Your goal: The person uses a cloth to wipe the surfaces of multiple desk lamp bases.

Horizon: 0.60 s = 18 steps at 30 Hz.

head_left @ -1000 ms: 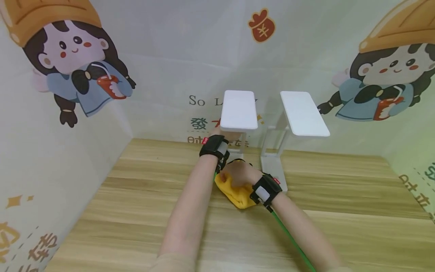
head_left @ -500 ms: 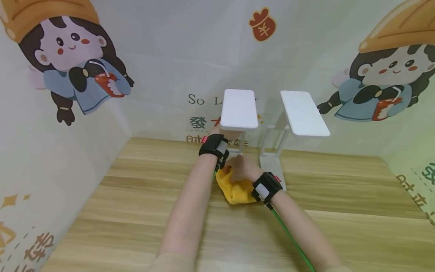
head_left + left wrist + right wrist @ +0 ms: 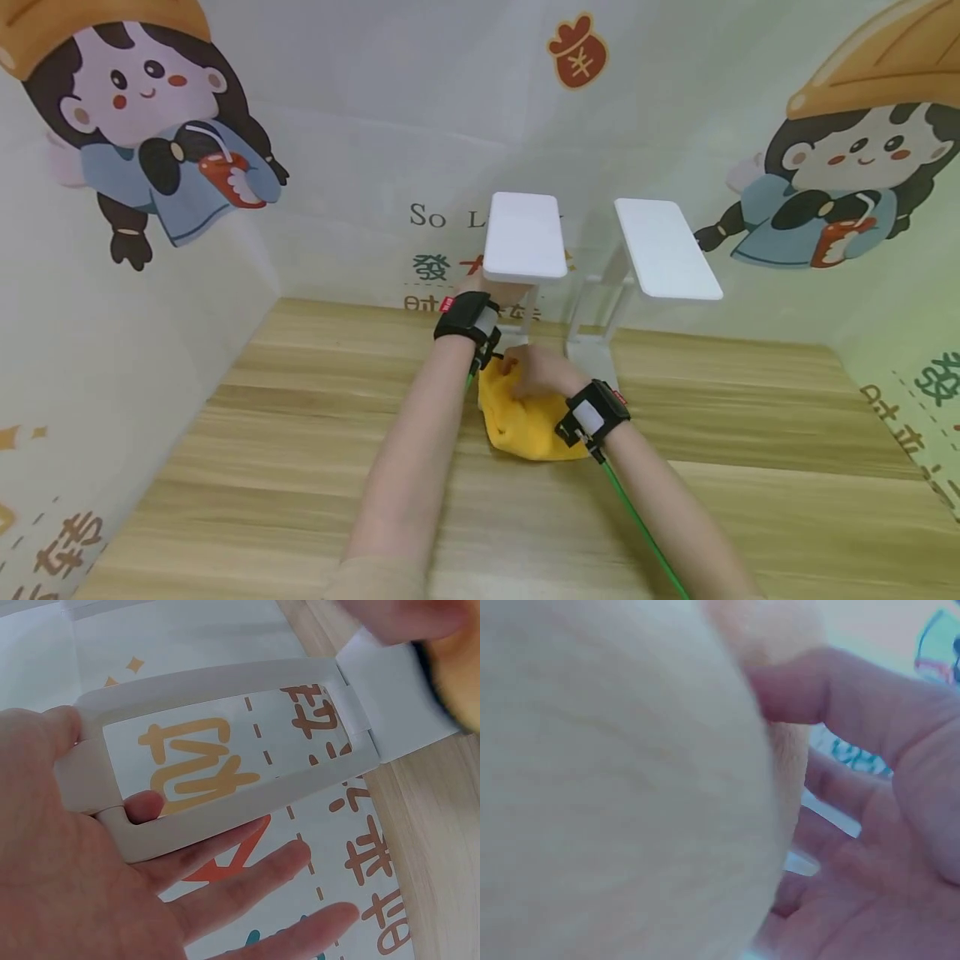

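Under the top plate of the left white phone stand point(image 3: 525, 236), my left hand point(image 3: 97, 885) grips the upper end of its frame point(image 3: 255, 801) in the left wrist view. One fingertip pokes through the frame opening; the other fingers stretch out behind it. In the head view the plate hides much of this hand. A yellow cloth point(image 3: 528, 429) is bunched in my right hand point(image 3: 551, 371), low by the stand's base. In the right wrist view the cloth point(image 3: 630, 780) fills the left side, with thumb and fingers around its edge.
A second white phone stand point(image 3: 667, 248) stands just to the right, its base point(image 3: 592, 360) close to my right hand. Behind both stands rises a printed backdrop point(image 3: 337, 167). The wooden tabletop point(image 3: 300, 417) stretches out on both sides.
My right hand has shifted slightly, and the yellow cloth has changed shape, spreading a little to the right. The left hand stays on the stand. The head view has shifted slightly.
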Available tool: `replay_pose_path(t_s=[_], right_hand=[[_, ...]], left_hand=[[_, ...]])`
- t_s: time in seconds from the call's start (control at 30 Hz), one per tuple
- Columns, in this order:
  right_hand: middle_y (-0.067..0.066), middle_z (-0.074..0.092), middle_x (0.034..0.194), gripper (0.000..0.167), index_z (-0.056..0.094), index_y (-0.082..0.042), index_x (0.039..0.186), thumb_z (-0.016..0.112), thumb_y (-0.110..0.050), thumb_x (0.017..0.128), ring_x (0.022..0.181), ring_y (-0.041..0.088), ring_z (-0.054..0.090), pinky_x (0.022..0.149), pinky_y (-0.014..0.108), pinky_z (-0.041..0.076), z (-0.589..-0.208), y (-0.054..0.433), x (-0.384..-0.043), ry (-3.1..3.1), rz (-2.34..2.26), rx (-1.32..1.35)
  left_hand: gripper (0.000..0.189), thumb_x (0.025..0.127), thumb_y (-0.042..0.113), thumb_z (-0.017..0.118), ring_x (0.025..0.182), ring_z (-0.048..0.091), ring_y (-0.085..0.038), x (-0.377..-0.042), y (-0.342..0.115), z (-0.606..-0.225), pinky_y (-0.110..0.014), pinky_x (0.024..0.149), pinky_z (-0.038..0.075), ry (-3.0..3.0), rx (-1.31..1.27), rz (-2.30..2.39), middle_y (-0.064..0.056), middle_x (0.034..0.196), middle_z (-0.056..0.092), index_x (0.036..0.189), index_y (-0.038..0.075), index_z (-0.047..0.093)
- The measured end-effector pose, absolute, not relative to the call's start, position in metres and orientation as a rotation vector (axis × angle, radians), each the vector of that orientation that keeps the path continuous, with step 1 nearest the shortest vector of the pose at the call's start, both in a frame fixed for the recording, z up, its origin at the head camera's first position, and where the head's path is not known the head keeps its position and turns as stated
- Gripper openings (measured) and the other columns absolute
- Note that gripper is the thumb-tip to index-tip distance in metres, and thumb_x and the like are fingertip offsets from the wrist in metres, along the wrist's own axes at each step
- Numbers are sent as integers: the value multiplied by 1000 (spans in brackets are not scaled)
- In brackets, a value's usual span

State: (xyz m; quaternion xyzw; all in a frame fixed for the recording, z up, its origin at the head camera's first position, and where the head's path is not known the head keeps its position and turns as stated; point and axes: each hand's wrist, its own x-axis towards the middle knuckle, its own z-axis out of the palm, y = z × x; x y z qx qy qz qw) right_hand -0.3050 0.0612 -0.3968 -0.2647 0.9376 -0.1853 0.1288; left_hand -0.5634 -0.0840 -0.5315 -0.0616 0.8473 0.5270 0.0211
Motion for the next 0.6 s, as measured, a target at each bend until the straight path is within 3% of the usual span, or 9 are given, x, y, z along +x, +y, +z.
replay_pose_path(t_s=[0.13, 0.2, 0.27, 0.37, 0.43, 0.53, 0.6], right_hand=[[15, 65, 107, 35, 59, -4, 114, 67, -13, 81, 87, 23, 58, 76, 31, 46, -399, 59, -311, 2787, -533, -790], [13, 66, 106, 34, 61, -5, 112, 68, -14, 80, 86, 23, 58, 75, 31, 47, -400, 56, -311, 2793, -424, -836], [9, 67, 102, 31, 64, -8, 107, 72, -12, 77, 79, 21, 57, 67, 28, 46, -398, 53, -309, 2768, -323, -842], [6, 66, 99, 31, 67, -10, 102, 75, -6, 72, 73, 18, 53, 59, 24, 41, -396, 49, -306, 2723, -309, -741], [8, 66, 102, 33, 65, -7, 108, 71, -4, 76, 73, 17, 52, 59, 23, 40, -400, 47, -307, 2767, -371, -697], [16, 64, 105, 32, 58, -3, 118, 59, -2, 86, 68, 20, 55, 55, 24, 38, -413, 44, -307, 2889, -383, -717], [19, 63, 105, 31, 56, -2, 121, 54, -2, 90, 68, 22, 58, 52, 25, 37, -418, 41, -303, 2952, -262, -787]], left_hand=[[10, 95, 24, 51, 73, 51, -21, -601, -90, -565, -37, 61, 42, 2736, -175, 1456, -1, 85, 59, 92, 22, 60], [13, 96, 34, 51, 76, 51, -22, -609, -93, -573, -39, 63, 42, 2693, -176, 1459, 0, 88, 59, 94, 25, 61], [13, 96, 33, 51, 74, 52, -22, -601, -91, -568, -39, 61, 42, 2738, -153, 1395, -1, 86, 59, 93, 24, 60], [13, 97, 27, 49, 75, 52, -23, -554, -83, -522, -38, 62, 43, 2799, -105, 1188, -3, 89, 61, 101, 21, 60], [19, 97, 24, 46, 76, 53, -24, -510, -76, -479, -38, 64, 43, 2828, -51, 1056, -5, 91, 62, 109, 17, 59], [33, 97, 35, 43, 85, 54, -26, -442, -72, -410, -41, 74, 46, 2800, 160, 841, -8, 104, 61, 124, 17, 54], [44, 98, 43, 34, 83, 53, -24, -414, -70, -383, -38, 74, 45, 2853, 372, 614, -10, 103, 58, 124, 13, 51]])
